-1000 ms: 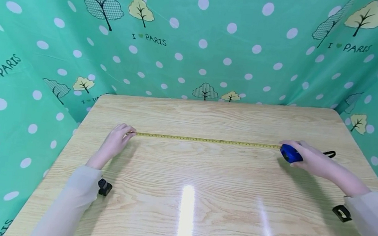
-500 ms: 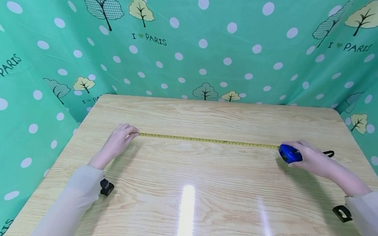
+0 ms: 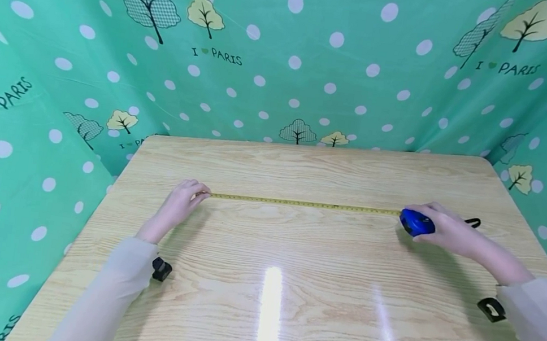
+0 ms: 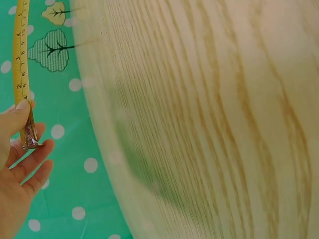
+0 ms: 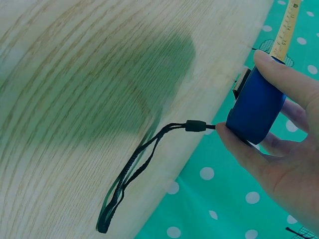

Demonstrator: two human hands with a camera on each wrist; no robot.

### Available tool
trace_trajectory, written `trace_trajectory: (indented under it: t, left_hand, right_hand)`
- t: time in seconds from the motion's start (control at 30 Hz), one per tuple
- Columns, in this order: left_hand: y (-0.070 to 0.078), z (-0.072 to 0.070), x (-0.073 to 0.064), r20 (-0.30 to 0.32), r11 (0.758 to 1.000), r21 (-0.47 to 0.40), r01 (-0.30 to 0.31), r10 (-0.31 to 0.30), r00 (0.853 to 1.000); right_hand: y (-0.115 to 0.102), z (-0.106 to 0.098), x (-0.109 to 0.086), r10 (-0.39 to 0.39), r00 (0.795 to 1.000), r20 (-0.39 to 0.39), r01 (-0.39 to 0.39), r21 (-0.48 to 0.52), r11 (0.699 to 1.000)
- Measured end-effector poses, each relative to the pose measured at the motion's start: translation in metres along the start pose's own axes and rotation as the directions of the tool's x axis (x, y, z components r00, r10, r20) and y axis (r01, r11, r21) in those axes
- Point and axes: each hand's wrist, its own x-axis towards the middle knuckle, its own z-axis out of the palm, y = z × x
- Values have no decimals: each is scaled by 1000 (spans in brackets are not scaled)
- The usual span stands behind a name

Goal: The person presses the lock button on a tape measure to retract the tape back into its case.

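Observation:
A blue tape measure [image 3: 417,223] is in my right hand [image 3: 452,233], its yellow blade [image 3: 300,203] drawn out in a straight line to the left above the table. My left hand [image 3: 178,202] pinches the blade near its end; in the left wrist view the thumb lies on the numbered face and the metal end hook [image 4: 31,143] sticks out past it. From the right wrist view, thumb and fingers grip the case [image 5: 256,102] at both ends. A black wrist strap [image 5: 124,172] hangs from the case over the wood.
The light wooden table [image 3: 315,335] carries a glare streak near its front. A green dotted curtain [image 3: 288,53] surrounds its back and sides. Small black devices, one beside the left cuff [image 3: 161,269] and one beside the right cuff [image 3: 491,309], show at the wrists.
My left hand has moved to the right with the blade end, and my right hand has shifted slightly left with the case. The stretch of blade between them is shorter.

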Motion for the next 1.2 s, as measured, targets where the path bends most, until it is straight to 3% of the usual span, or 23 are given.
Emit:
trace_trajectory:
  t: [1.2]
  left_hand:
    - [18,-1,8,42,999,-26,30,-29,999]
  right_hand:
    - [-10,4,5,33,999,-14,-33,7,999]
